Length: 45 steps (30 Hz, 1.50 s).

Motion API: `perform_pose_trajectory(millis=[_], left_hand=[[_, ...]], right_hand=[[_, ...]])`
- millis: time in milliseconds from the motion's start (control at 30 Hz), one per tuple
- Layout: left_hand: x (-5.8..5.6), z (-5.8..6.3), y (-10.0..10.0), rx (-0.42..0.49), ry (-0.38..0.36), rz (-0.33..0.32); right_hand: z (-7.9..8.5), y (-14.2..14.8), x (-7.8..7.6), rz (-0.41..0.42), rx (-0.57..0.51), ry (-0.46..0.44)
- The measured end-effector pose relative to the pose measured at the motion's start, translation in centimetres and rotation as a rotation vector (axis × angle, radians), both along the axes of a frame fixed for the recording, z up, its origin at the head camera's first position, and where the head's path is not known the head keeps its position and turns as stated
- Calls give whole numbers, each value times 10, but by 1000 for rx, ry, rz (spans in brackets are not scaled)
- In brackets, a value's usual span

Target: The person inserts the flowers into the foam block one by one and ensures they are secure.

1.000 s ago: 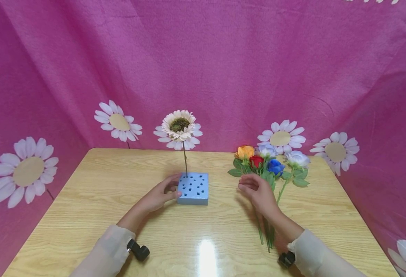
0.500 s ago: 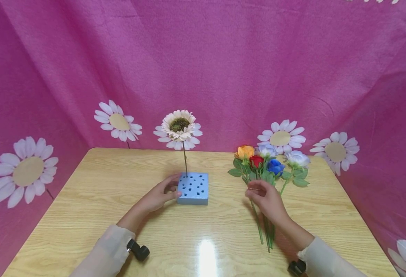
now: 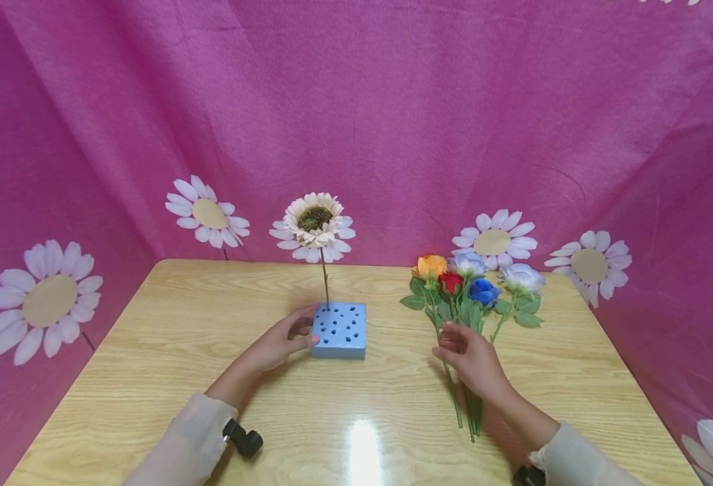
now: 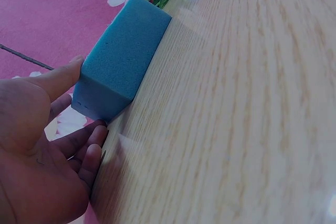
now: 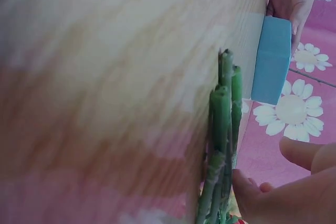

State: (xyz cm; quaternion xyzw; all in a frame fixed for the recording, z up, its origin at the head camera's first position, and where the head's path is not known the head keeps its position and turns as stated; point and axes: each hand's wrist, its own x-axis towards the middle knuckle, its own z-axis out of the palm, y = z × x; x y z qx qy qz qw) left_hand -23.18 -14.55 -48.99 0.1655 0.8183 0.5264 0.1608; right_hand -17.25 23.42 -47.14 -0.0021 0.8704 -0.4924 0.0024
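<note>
My left hand point(image 3: 280, 343) holds the left side of a blue foam block point(image 3: 339, 331) with holes in its top. In the left wrist view the thumb lies on the block's edge and the fingers bend against its side. A cream gerbera-like flower point(image 3: 315, 217) stands upright in a back hole. My right hand point(image 3: 470, 358) is over the flower stems point(image 3: 456, 398), thumb and fingers apart with nothing between them. Its fingertips are close to the stems in the right wrist view; contact cannot be told. The bunch includes an orange flower point(image 3: 430, 266), a red rose point(image 3: 450, 282) and a blue rose point(image 3: 485, 292).
Two pale lavender flowers point(image 3: 522, 277) lie at the back right of the wooden table point(image 3: 223, 290). A pink curtain point(image 3: 393, 135) printed with white daisies surrounds its back and sides.
My right hand has moved right and slightly toward me, from beside the bunch to over its stems. The left hand, the block and the flowers stay in place.
</note>
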Motion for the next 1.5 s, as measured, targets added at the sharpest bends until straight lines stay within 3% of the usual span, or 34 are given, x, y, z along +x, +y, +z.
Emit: perform_pose_trajectory(millis=[333,767,1000,1300,1500], left_hand=[[1,1,0,3,-34,21],[1,1,0,5,-38,16],[2,2,0,4,-36,20],[-1,0,0,5,-42,19],[0,0,0,1,-44,23]], right_hand=[[-2,-2,8,10,75,-16],[-10,-5,12,-22,81,-2],[-13,-3,8,-40,128,8],[-13,-5,2,-2,177,8],[-9,-5,-1,4,144,-30]])
